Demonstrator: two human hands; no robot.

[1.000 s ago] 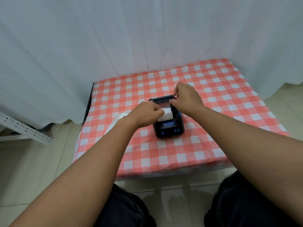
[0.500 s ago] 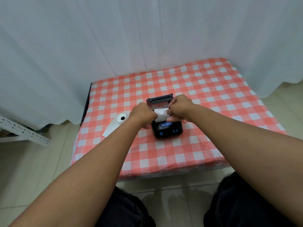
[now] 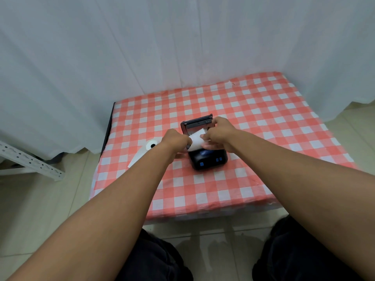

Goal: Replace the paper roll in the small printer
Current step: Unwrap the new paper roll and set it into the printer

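Note:
A small black printer (image 3: 209,161) with blue buttons stands on the red-and-white checked table (image 3: 253,118), its lid (image 3: 197,123) tipped open at the back. A white paper roll (image 3: 196,141) sits over the open bay, tilted. My left hand (image 3: 176,143) pinches its left end and my right hand (image 3: 218,134) holds its right end, fingers curled over the paper. A second white roll (image 3: 151,145) with a dark core hole lies on the table just left of my left wrist, a loose strip of paper trailing toward the table's front-left edge.
White curtains (image 3: 142,47) hang close behind and to both sides of the table. A white perforated metal rail (image 3: 30,161) lies on the tiled floor at left. My knees in dark trousers (image 3: 158,258) are below the table's front edge.
My right hand came off the lid and down onto the paper roll. Both hands now hold the roll above the bay. The view has shifted a little, showing the second roll at left.

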